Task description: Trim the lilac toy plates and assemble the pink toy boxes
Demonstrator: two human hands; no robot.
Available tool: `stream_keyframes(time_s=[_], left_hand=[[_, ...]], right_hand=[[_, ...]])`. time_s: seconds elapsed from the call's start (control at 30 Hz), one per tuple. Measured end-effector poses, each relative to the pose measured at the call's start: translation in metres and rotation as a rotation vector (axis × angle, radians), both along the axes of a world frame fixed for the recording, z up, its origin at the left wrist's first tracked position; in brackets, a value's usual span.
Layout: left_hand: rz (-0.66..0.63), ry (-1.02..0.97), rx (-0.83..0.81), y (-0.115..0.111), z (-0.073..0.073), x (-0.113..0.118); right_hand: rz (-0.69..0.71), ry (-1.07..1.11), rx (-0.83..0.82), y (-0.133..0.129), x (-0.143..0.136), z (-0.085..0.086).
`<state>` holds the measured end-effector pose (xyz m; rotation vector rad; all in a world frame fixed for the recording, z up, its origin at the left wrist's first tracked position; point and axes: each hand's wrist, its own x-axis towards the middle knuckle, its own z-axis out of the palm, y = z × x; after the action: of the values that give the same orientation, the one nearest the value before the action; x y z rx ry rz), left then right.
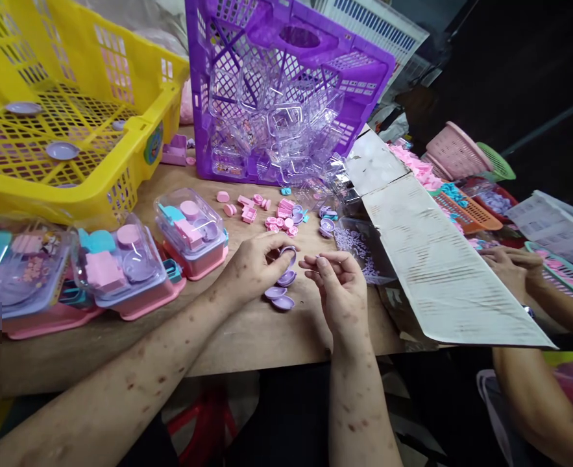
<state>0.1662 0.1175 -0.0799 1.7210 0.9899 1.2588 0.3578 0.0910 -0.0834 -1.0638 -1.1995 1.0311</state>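
My left hand (pixel 253 267) pinches the rim of a small purple toy dish (pixel 291 251) between thumb and fingers. Close beside it, my right hand (pixel 339 279) has its thumb and fingertips pressed around a tiny purple piece (pixel 318 257), too small to make out its shape. Below the hands, several oval purple dishes (pixel 283 303) lie on the wooden table (pixel 252 337). Just beyond are loose pink toy pieces (pixel 248 211) and more purple dishes (pixel 326 227). A clear tray of tiny purple parts (pixel 357 250) stands to the right.
Packed toy boxes (pixel 191 243) line the left side, under a yellow crate (pixel 121 175). A purple crate (pixel 291 39) lies tipped at the back with clear plastic covers. A white board (pixel 427 253) divides the right side, where another person's hands (pixel 507 263) work near baskets.
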Motion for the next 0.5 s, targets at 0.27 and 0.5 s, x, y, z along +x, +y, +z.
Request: stream_keyframes(time_s=[0.27, 0.5], left_hand=[[0.148, 0.135, 0.380, -0.006, -0.012, 0.006], [0.176, 0.174, 0.541, -0.007, -0.017, 0.009]], right_hand=[[-0.173, 0.106, 0.048, -0.019, -0.032, -0.013], [-0.217, 0.155, 0.058, -0.016, -0.045, -0.015]])
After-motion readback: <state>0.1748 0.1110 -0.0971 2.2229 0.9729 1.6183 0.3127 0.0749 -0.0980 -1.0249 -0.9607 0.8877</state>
